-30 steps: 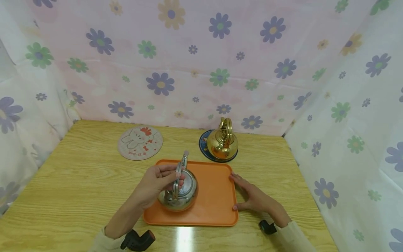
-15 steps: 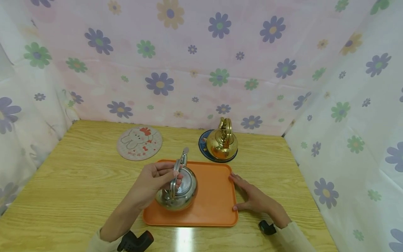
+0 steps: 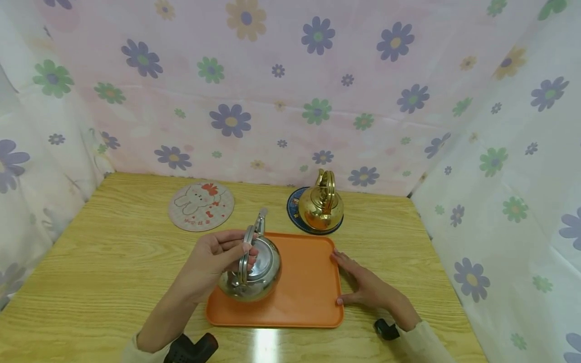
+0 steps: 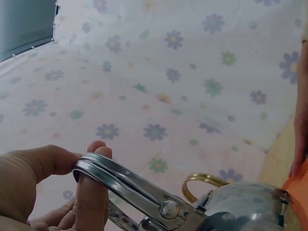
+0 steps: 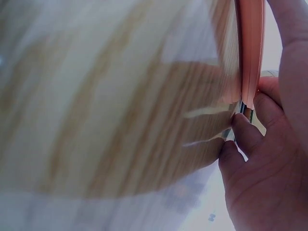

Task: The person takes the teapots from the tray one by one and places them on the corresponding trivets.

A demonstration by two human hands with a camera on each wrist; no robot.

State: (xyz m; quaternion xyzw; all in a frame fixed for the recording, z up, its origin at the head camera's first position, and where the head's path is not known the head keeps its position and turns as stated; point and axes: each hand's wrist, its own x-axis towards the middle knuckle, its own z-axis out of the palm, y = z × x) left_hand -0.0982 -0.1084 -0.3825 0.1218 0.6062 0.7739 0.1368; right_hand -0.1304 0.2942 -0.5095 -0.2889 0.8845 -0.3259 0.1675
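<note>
A shiny silver kettle (image 3: 254,291) is over the left half of an orange tray (image 3: 310,282), its spout pointing to the back. My left hand (image 3: 212,262) grips its arched handle (image 4: 139,190), fingers passed under the bar and thumb on it. Whether the kettle's base touches the tray cannot be told. My right hand (image 3: 369,287) rests at the tray's right edge, thumb and fingers spread apart along the rim. In the right wrist view the fingertips (image 5: 246,130) are by the table surface, below the orange rim.
Behind the tray, a gold kettle (image 3: 317,209) stands on a dark blue round mat (image 3: 294,212). To its left lies a pale round mat (image 3: 201,205) with a rabbit drawing. Flowered cloth (image 3: 277,91) hangs around the wooden table (image 3: 113,262) at the back and sides.
The left hand has shifted the silver kettle a little to the left and toward the back, its spout turning slightly left. The right hand stays at the tray's edge.
</note>
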